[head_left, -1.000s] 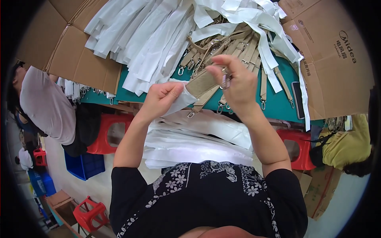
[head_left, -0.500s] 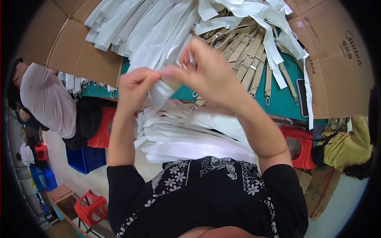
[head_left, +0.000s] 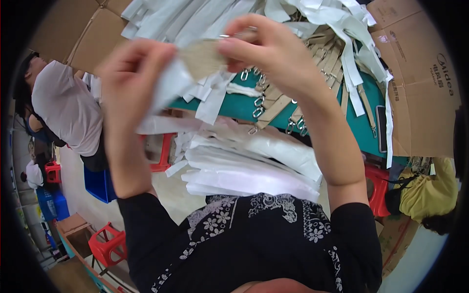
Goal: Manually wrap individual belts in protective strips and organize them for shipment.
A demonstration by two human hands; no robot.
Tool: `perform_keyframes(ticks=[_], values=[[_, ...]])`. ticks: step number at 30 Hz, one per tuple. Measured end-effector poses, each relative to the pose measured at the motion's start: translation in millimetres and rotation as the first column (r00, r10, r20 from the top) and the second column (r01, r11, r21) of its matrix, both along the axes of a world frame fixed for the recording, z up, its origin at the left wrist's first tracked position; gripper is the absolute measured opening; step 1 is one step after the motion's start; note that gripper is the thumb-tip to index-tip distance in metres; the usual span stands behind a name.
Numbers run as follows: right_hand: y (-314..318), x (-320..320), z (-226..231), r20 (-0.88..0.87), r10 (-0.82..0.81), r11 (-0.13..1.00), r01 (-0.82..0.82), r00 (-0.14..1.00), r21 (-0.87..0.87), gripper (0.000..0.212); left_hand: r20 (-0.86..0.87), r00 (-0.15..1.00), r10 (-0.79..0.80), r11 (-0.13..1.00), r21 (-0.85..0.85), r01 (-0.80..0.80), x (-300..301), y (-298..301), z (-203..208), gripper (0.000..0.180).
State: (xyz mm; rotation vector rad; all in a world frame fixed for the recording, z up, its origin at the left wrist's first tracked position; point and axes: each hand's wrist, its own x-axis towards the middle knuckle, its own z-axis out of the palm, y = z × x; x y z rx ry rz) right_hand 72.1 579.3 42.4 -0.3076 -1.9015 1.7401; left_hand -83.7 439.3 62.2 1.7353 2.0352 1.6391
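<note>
Raised above the table, my left hand (head_left: pixel 134 73) is blurred, its fingers closed on a white plastic or paper sleeve (head_left: pixel 173 80). A beige strap (head_left: pixel 201 58) stretches between my two hands, its near part coming out of that sleeve. Thumb and fingers of my right hand (head_left: pixel 271 46) pinch the strap's other end, where a bit of shiny metal shows. Under my right hand lies a pile of beige straps (head_left: pixel 288 105) with metal clasps at their ends. Flat white sleeves (head_left: pixel 168 24) are heaped at the far side of the table.
A stack of white sleeves (head_left: pixel 249 166) lies in front of my body. Cardboard boxes (head_left: pixel 415 83) flank the green table (head_left: pixel 364 132). A phone (head_left: pixel 381 128) rests near its right edge. Other people sit left (head_left: pixel 68 107) and right (head_left: pixel 430 188); red stools (head_left: pixel 107 244) stand around.
My hands have moved apart, the left one toward the left and upward. More of the beige strap now shows between them. My view has shifted slightly.
</note>
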Motion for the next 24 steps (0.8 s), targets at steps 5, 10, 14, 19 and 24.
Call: perform_keyframes(ticks=[5, 10, 14, 19, 24], values=[[-11.7, 35.0, 21.1, 0.109, -0.214, 0.907, 0.156, 0.971, 0.391, 0.018, 0.563, 0.780, -0.273, 0.956, 0.071, 0.283, 27.7, 18.7, -77.3, 0.016], [-18.3, 31.6, -0.4, 0.160, -0.255, 0.839, 0.135, 0.954, 0.528, 0.019, 0.698, 0.613, -0.370, 0.925, 0.215, 0.314, 39.3, 32.7, -95.2, 0.017], [1.6, 27.8, -36.7, 0.240, -0.098, 0.973, 0.043, 0.966, 0.225, 0.020, 0.578, 0.787, -0.218, 0.975, 0.091, 0.203, 33.5, 40.8, -107.9, 0.012], [-2.7, 37.8, -41.7, 0.243, -0.031, 0.979, -0.020, 0.969, 0.204, 0.018, 0.515, 0.799, -0.310, 0.950, 0.134, 0.282, 23.4, 35.3, -117.2, 0.008], [-1.4, 45.4, -46.7, 0.283, 0.139, 0.937, -0.218, 0.949, 0.274, 0.017, 0.645, 0.610, -0.460, 0.874, 0.205, 0.441, 29.8, 33.3, -125.0, 0.009]])
